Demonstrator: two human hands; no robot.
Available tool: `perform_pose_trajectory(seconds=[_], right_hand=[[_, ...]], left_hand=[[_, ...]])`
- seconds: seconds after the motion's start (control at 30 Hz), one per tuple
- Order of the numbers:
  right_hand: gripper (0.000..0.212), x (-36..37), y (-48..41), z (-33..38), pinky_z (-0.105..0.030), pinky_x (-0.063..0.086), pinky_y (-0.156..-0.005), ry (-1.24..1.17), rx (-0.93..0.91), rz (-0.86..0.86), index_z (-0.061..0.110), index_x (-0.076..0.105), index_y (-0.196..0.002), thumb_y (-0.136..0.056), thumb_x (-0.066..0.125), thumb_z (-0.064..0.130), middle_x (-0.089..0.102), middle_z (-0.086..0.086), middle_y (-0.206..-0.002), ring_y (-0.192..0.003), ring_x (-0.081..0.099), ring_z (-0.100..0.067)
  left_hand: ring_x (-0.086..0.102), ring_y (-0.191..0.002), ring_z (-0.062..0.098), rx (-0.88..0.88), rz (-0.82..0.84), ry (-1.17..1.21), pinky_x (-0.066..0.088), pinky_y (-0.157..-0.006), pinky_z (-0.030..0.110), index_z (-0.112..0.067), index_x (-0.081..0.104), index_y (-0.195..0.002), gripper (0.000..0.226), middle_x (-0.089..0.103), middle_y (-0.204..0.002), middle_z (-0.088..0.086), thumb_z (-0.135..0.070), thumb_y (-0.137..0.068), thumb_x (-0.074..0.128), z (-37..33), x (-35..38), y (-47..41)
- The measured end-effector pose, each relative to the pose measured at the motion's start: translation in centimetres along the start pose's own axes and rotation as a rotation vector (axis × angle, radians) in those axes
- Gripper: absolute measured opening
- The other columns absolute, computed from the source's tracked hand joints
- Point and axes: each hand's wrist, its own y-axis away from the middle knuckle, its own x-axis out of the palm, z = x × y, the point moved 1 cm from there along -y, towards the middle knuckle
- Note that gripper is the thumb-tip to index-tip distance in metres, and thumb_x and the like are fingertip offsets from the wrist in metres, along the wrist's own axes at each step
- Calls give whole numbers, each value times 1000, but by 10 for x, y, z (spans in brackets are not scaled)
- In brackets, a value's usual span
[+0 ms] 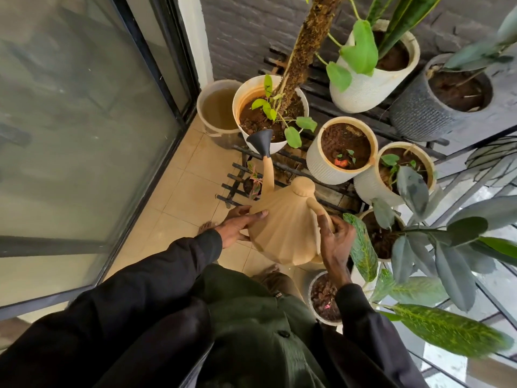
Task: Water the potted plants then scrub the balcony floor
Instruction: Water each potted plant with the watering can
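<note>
Holding a tan watering can [282, 228] at the centre of the frame, a person steadies its ribbed body with the straight fingers of the left hand [240, 224], while the right hand [335, 243] curls around the handle. The can's black rose [261, 141] sits at the rim of a white moss-pole pot [305, 106] above centre, beside a bucket [200, 107] of murky water on the tiled balcony floor [184, 186].
</note>
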Motion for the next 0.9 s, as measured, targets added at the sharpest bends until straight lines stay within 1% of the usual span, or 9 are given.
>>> perform_pose_trajectory(seconds=[0.13,0.27,0.33,0.4,0.53,0.6,0.73,0.8,0.9], right_hand=[[56,-2,4,-2,-17,22,-47,-1,-6,-9,12,58,-59,-90,57,59,45,6,-52,-46,33,-8],[53,-1,13,10,-25,25,-50,13,6,-52,14,58,-60,-92,58,57,44,14,-54,-47,32,-7],[50,2,18,15,-23,28,-52,9,27,-88,17,65,-65,-93,59,57,47,16,-54,-47,36,-8],[50,4,25,24,-20,30,-52,-5,56,-142,17,64,-65,-93,59,58,50,15,-54,-47,38,-8],[39,14,43,55,-13,29,-51,-22,99,-287,29,55,-60,-92,60,52,53,20,-55,-49,41,-4],[35,21,53,66,-12,31,-51,-32,108,-372,32,56,-62,-91,60,52,56,21,-56,-51,45,-2],[57,39,78,65,-16,36,-60,-31,206,-524,9,69,-71,-90,58,62,58,1,-63,-56,47,-7],[51,48,92,71,-20,38,-63,-40,256,-605,18,67,-71,-90,58,64,60,0,-66,-59,49,-7],[44,57,108,85,-23,32,-50,-68,237,-708,25,61,-60,-91,60,57,54,5,-54,-51,44,-2]], left_hand=[[54,-128,33,-6,-15,5,55,-91,58,-18,57,-135,67,62,-131,4,-37,-78,87,-12,-2,-2],[54,-126,32,-15,48,-71,56,-88,54,-21,60,-135,72,62,-131,2,-50,-74,84,-31,-2,-1],[52,-128,33,-16,101,-131,54,-95,57,-24,60,-138,77,60,-138,4,-56,-71,82,-43,-4,-4],[51,-131,34,-24,142,-200,52,-97,58,-26,59,-139,77,58,-141,5,-58,-71,80,-57,-4,-6],[51,-129,34,-64,258,-306,45,-106,63,-31,61,-128,46,54,-143,4,-51,-88,72,-88,-9,-11],[50,-126,31,-92,293,-356,46,-104,58,-31,57,-130,38,51,-142,2,-46,-97,66,-103,-11,-12],[56,-120,28,-127,370,-473,49,-99,51,-28,56,-133,43,52,-144,5,-51,-97,64,-124,-13,-17],[59,-115,29,-148,397,-530,50,-102,51,-26,55,-135,49,54,-143,7,-53,-95,65,-129,-14,-22],[56,-125,32,-166,459,-606,43,-111,59,-29,56,-135,55,53,-144,8,-58,-91,68,-131,-14,-29]])
